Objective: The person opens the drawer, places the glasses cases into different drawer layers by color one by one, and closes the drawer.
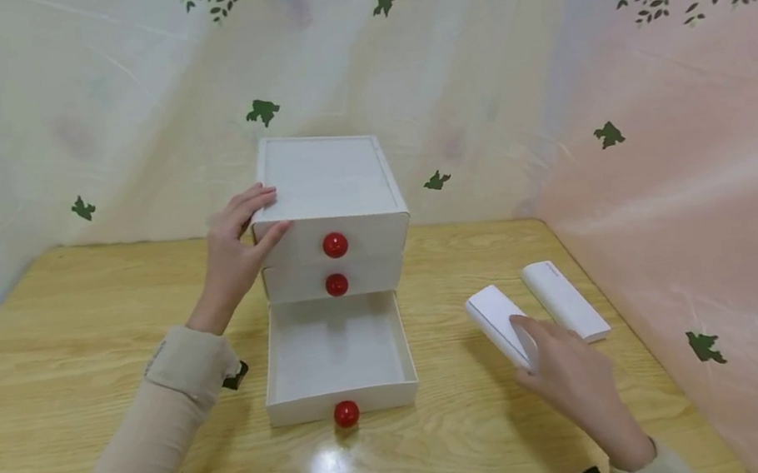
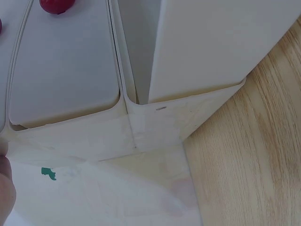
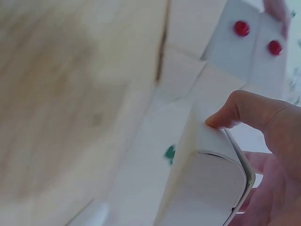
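A small white drawer unit with red ball knobs stands on the table. Its bottom drawer is pulled out and holds nothing, while the upper two sit pushed in. My left hand rests on the unit's upper left edge, its fingers on the top and the thumb near the front corner; only a bit of that hand shows in the left wrist view. Over to the right of the drawer, my right hand grips a white oblong case with rounded edges, thumb on one side and fingers on the other.
A second white oblong case with small red print lies just right of the held one. The wooden table meets a pale, leaf-patterned sheet behind and a pink one at the right.
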The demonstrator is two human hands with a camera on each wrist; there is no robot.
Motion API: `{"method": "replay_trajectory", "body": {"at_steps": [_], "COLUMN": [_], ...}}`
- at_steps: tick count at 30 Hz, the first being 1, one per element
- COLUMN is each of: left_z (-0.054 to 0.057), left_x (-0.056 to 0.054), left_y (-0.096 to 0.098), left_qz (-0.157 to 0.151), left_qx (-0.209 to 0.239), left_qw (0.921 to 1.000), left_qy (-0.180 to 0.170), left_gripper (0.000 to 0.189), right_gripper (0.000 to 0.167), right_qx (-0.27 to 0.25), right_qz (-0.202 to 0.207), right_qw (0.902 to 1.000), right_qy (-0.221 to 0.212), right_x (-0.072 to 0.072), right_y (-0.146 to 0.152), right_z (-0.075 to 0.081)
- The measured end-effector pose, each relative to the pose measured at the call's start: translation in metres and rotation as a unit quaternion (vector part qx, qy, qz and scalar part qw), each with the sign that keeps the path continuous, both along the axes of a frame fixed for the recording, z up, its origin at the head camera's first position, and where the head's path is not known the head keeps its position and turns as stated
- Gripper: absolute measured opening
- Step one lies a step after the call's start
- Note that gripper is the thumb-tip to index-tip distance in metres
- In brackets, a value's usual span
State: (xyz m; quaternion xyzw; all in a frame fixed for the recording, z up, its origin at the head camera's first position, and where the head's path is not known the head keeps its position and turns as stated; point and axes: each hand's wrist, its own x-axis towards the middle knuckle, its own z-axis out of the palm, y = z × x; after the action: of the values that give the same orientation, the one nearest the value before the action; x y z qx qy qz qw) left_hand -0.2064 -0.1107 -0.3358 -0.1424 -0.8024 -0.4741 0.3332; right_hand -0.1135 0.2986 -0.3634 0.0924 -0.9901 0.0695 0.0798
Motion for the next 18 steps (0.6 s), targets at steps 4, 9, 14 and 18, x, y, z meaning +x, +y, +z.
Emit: {"method": "replay_trajectory", "body": {"at_steps": [4, 9, 14, 18], "left_z": [0.000, 0.001, 0.000, 0.000], "left_x": [-0.001, -0.001, -0.001, -0.001], "left_y": [0.000, 0.001, 0.001, 0.001], "left_qz": [0.001, -0.001, -0.008, -0.007], "left_qx": [-0.002, 0.001, 0.011, 0.015], "left_qw": [1.0000, 1.0000, 0.9999, 0.9999], "left_qy": [0.002, 0.000, 0.003, 0.004], "left_gripper": [0.043, 0.043, 0.042, 0.042], "right_gripper": [0.063, 0.062, 0.062, 0.063], "right_qx": [0.011, 0.032, 0.050, 0.069], "right_qz": [0.045, 0.108, 0.176, 0.212], "right_qw": [0.9963, 0.9851, 0.9709, 0.9603], "right_qy": [0.072, 0.130, 0.155, 0.167], "right_x": [0.006, 0.012, 0.013, 0.011], "right_y": [-0.016, -0.036, -0.054, -0.070], "right_z": [0.010, 0.020, 0.025, 0.025]}}
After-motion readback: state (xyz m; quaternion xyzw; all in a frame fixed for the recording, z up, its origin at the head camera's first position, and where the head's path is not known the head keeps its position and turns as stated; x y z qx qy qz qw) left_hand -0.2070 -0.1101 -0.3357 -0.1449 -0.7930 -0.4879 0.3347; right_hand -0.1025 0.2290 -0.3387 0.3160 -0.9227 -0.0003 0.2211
